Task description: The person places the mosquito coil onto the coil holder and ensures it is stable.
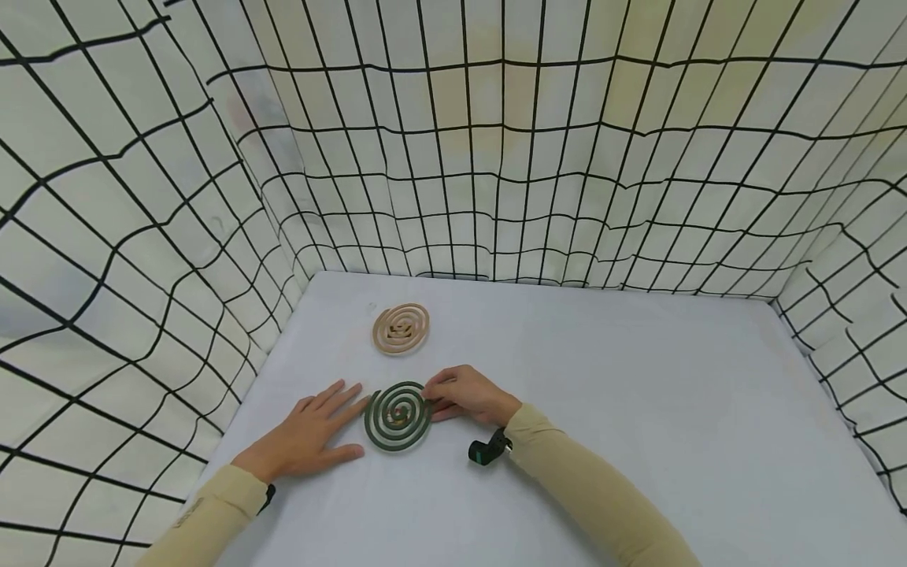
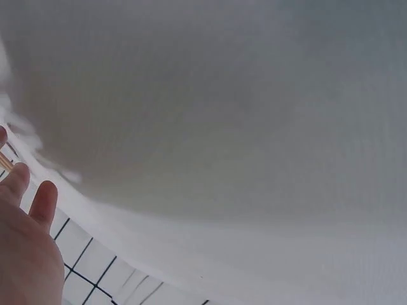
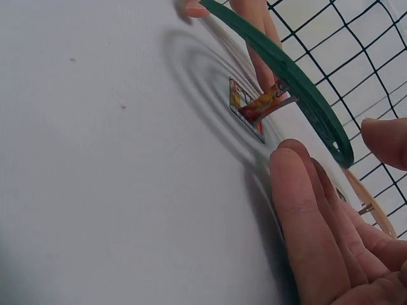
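A dark green mosquito coil [image 1: 397, 416] rests flat and raised on a small stand [image 3: 257, 108] of printed metal, whose square base sits on the white cloth. My right hand [image 1: 473, 396] is at the coil's right edge. In the right wrist view, the rim lies between its thumb [image 3: 386, 141] and its fingers [image 3: 296, 197], with a gap showing beside the thumb. On the coil's left, my left hand [image 1: 312, 431] lies spread on the cloth, fingertips right at the rim. Only part of that hand [image 2: 28, 235] appears in the left wrist view.
Farther back, a tan mosquito coil [image 1: 401, 328] is set on a similar stand. White cloth covers the table [image 1: 638, 394]. Black-grid netting [image 1: 496, 142] over pale sheeting borders the table at the back and both sides.
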The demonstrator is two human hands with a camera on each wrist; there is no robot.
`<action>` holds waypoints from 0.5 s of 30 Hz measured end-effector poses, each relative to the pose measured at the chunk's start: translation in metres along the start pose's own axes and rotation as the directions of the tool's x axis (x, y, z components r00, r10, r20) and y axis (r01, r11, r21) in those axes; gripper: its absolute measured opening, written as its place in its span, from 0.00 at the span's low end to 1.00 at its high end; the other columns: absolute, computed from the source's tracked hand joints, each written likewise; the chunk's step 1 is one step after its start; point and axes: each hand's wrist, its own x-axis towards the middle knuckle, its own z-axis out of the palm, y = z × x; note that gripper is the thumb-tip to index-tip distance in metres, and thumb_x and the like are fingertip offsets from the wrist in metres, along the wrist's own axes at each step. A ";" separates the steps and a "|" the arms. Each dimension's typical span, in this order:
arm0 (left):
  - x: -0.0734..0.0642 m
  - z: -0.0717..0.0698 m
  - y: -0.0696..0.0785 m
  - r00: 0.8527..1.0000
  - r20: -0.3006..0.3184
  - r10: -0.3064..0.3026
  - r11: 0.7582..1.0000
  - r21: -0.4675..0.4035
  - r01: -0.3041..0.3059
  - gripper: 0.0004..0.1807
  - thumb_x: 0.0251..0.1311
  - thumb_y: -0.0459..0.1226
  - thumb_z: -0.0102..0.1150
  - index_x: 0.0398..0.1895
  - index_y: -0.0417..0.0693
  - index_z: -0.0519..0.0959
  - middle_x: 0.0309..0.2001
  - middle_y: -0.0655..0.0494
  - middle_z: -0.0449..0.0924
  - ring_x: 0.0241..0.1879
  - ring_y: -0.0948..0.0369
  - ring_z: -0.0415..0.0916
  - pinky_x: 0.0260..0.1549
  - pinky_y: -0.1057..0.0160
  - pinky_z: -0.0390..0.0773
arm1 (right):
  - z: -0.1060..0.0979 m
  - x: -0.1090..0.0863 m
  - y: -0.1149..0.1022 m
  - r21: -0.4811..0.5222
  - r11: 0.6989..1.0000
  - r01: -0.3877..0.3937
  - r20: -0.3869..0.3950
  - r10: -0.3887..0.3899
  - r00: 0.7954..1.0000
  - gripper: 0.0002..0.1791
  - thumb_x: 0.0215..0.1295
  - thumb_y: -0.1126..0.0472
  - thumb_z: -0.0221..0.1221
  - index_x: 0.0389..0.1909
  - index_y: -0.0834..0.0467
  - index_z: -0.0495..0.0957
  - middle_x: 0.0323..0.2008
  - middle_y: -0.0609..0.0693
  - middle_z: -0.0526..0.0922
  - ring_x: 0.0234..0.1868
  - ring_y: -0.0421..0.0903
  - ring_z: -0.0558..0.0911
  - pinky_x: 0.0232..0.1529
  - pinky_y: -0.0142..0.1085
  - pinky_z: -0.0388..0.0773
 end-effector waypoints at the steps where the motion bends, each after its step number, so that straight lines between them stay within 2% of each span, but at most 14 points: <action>1: -0.001 -0.001 -0.002 1.000 -0.004 -0.002 1.000 0.006 0.002 0.45 0.66 0.68 0.55 0.79 0.56 0.65 0.81 0.50 0.61 0.81 0.41 0.55 0.67 0.35 0.66 | -0.002 -0.001 0.000 0.003 1.000 0.001 0.004 -0.001 1.000 0.16 0.70 0.62 0.62 0.55 0.66 0.80 0.41 0.53 0.87 0.39 0.44 0.88 0.42 0.35 0.88; 5: -0.001 -0.006 -0.008 0.999 -0.039 -0.014 1.000 -0.001 0.014 0.49 0.61 0.69 0.59 0.79 0.54 0.64 0.80 0.48 0.63 0.80 0.40 0.57 0.65 0.35 0.66 | -0.014 -0.008 -0.003 0.017 1.000 -0.002 0.001 0.002 1.000 0.17 0.74 0.59 0.59 0.56 0.66 0.79 0.43 0.57 0.88 0.41 0.46 0.90 0.46 0.38 0.88; 9: 0.001 -0.015 -0.011 0.996 -0.071 -0.052 0.998 -0.047 0.049 0.48 0.62 0.67 0.61 0.80 0.54 0.64 0.80 0.48 0.62 0.80 0.40 0.55 0.63 0.35 0.66 | -0.030 -0.018 -0.006 0.013 1.000 0.002 -0.008 -0.002 1.000 0.22 0.75 0.53 0.60 0.59 0.66 0.77 0.46 0.59 0.89 0.45 0.48 0.91 0.49 0.40 0.88; 12: 0.003 -0.022 -0.013 0.992 -0.088 -0.093 0.993 -0.084 0.086 0.46 0.65 0.64 0.59 0.81 0.54 0.62 0.81 0.48 0.60 0.81 0.40 0.52 0.64 0.33 0.63 | -0.045 -0.029 -0.008 -0.044 0.999 0.016 -0.029 -0.018 0.999 0.26 0.75 0.48 0.60 0.62 0.64 0.77 0.49 0.58 0.88 0.48 0.48 0.91 0.51 0.41 0.87; 15: 0.008 -0.030 -0.014 0.985 -0.104 -0.136 0.986 -0.108 0.125 0.43 0.69 0.62 0.55 0.81 0.53 0.60 0.82 0.47 0.58 0.81 0.39 0.49 0.64 0.32 0.59 | -0.063 -0.044 -0.011 -0.166 0.986 0.032 -0.091 -0.047 0.995 0.29 0.74 0.42 0.60 0.64 0.60 0.78 0.53 0.56 0.88 0.50 0.47 0.90 0.53 0.40 0.87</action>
